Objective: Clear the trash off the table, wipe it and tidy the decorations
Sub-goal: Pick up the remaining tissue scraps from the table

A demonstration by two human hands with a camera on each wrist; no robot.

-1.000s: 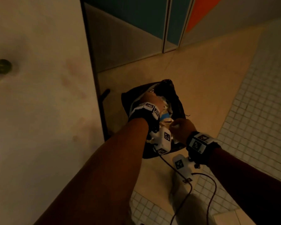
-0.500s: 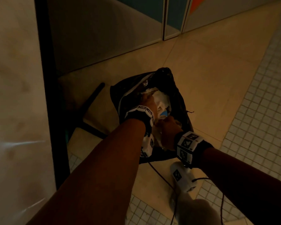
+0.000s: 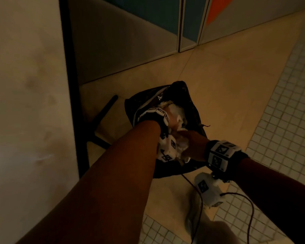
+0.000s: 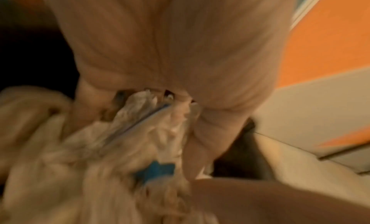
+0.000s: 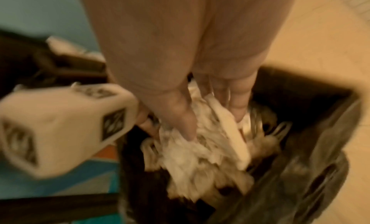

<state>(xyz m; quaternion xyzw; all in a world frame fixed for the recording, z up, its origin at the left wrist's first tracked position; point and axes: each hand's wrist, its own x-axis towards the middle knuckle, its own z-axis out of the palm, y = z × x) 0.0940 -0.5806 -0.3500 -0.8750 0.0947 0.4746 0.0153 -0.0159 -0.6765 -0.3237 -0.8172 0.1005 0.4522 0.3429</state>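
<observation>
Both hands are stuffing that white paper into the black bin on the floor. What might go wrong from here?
1. The crumpled white trash is piled up to the rim of the black bin bag, so pieces may spill onto the floor.
2. The left hand grips a wad while the right hand presses down; thin paper could tear and scatter.
3. A cable trails by the bin and might snag.

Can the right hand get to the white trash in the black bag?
Yes, it looks so. The right hand is already down in the open mouth of the black bag, its fingers touching the crumpled white trash. Nothing covers the trash; the left hand grips some of it close by.
</observation>
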